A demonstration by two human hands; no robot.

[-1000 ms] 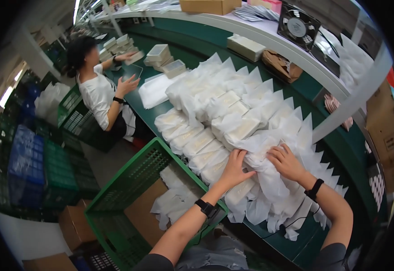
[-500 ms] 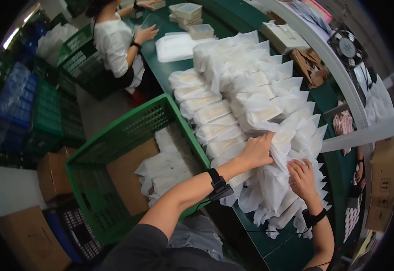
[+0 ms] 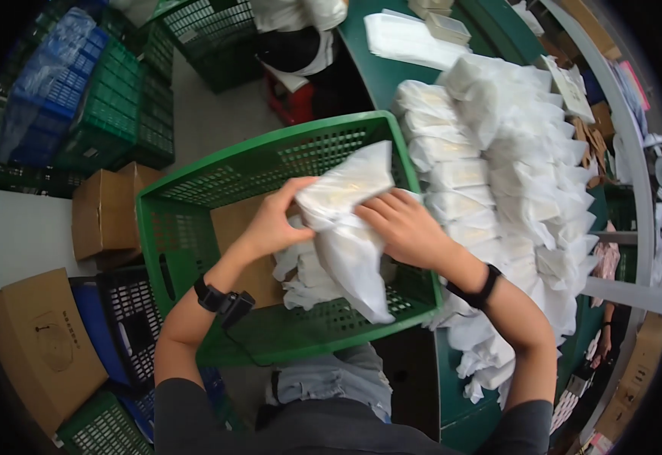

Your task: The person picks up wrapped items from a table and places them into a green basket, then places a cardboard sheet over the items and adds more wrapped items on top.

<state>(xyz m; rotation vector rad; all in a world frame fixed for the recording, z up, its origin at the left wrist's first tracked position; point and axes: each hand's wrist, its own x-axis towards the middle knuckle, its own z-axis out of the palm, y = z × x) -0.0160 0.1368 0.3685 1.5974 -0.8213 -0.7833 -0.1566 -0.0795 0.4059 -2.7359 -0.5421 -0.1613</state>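
Observation:
Above the green plastic crate (image 3: 414,250) I hold a box wrapped in white tissue paper (image 3: 350,197), its loose paper ends sticking up and hanging down. My left hand (image 3: 274,220) grips its left end between thumb and fingers. My right hand (image 3: 407,227) is closed on its right side, fingers over the paper. Inside the crate, partly hidden by my hands, lie other white-wrapped boxes (image 3: 312,280) on a brown cardboard sheet (image 3: 234,220). To the right, several more wrapped boxes (image 3: 452,178) are piled in rows on the green table.
The green table (image 3: 382,76) runs along the right, with a stack of white paper (image 3: 414,38) and a clear-lidded box (image 3: 448,29) at its far end. A person in white (image 3: 297,15) sits beyond the crate. Cardboard boxes (image 3: 107,212) and stacked crates (image 3: 95,106) stand left.
Both hands have moved left from the pile on the table to above the crate, bringing a wrapped box along. The view has turned toward the crate.

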